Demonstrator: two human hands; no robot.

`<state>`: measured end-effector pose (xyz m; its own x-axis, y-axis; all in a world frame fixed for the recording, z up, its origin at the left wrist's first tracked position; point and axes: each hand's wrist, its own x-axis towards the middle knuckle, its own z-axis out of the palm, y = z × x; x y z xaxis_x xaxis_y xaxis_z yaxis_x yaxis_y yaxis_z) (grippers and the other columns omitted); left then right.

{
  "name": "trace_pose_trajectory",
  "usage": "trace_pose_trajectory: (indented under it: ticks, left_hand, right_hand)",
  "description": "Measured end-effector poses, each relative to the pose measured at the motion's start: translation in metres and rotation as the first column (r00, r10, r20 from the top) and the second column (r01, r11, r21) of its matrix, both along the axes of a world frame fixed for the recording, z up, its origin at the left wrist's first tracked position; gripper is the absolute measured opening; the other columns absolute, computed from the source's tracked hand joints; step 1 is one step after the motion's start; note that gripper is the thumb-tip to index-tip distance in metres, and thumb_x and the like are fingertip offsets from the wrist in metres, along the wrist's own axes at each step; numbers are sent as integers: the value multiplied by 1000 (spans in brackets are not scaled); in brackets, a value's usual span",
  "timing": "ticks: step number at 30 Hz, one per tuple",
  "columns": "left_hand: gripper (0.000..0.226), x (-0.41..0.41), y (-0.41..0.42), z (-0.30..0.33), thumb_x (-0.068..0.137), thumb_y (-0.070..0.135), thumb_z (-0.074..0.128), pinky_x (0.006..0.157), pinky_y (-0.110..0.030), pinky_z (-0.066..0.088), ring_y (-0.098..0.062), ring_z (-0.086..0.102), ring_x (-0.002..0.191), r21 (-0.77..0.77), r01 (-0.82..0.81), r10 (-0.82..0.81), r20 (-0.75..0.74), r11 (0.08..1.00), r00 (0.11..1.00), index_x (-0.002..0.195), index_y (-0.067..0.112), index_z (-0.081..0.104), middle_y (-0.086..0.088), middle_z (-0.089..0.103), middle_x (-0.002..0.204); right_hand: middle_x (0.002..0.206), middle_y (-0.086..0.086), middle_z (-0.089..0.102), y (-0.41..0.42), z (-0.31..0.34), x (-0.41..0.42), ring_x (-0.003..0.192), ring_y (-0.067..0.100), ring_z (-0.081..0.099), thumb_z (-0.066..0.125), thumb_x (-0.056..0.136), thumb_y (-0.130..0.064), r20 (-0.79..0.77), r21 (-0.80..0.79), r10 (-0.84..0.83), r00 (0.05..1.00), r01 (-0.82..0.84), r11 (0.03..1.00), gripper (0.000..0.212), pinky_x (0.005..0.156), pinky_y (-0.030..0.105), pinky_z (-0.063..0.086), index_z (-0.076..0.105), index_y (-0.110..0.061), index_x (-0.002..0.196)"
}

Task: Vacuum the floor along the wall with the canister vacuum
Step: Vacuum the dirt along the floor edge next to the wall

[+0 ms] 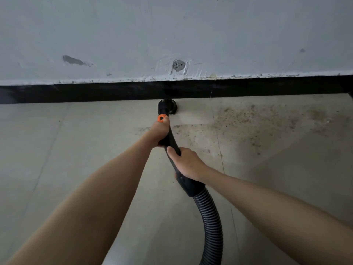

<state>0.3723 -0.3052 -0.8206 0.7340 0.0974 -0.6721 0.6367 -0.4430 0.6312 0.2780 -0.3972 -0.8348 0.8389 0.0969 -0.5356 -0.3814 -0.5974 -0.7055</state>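
A black vacuum wand (172,140) reaches forward to the wall, and its round nozzle (168,106) sits on the floor against the black baseboard (95,92). My left hand (159,131) grips the wand just behind an orange ring (161,118). My right hand (186,162) grips the wand lower down, near the cuff where the ribbed black hose (212,226) begins. The hose curves down out of the bottom of the view. The canister itself is out of view.
Dark specks of dirt (254,121) are scattered over the beige tiled floor (57,150) to the right of the nozzle. The grey-white wall (172,35) above the baseboard has chipped patches. A dark object edge (351,95) shows at far right.
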Motion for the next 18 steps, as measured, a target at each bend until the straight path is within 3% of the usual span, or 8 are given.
trace_pose_trajectory:
  ticks: [3,9,13,18]
  left_hand:
    - [49,1,37,2,101,45,25,71,-37,49,-27,56,82,-24,-105,105,-5,994,994,121,2,41,-15,53,92]
    - [44,-17,96,2,100,45,25,54,-33,45,-24,53,71,-25,-209,209,-3,978,978,112,5,41,-11,49,82]
    - [42,-34,112,-2,100,43,28,51,-32,43,-23,53,70,-7,-244,245,10,970,970,109,5,43,-10,51,81]
    - [43,-54,105,-6,99,44,29,51,-32,43,-23,52,69,-1,-277,277,-3,961,961,109,4,44,-10,51,80]
  right_hand:
    - [66,7,67,27,3,10,64,25,64,33,99,-55,12,24,103,995,-103,994,48,67,34,51,51,-17,77]
    - [69,10,68,73,4,9,69,32,68,34,100,-54,27,31,262,965,-262,964,48,77,40,55,48,-16,74]
    - [56,2,57,82,4,-5,58,25,59,34,100,-54,26,50,302,953,-303,952,49,67,35,50,46,-16,71]
    - [59,5,57,75,7,-25,60,26,59,35,99,-55,3,54,304,953,-304,951,51,67,35,48,44,-15,70]
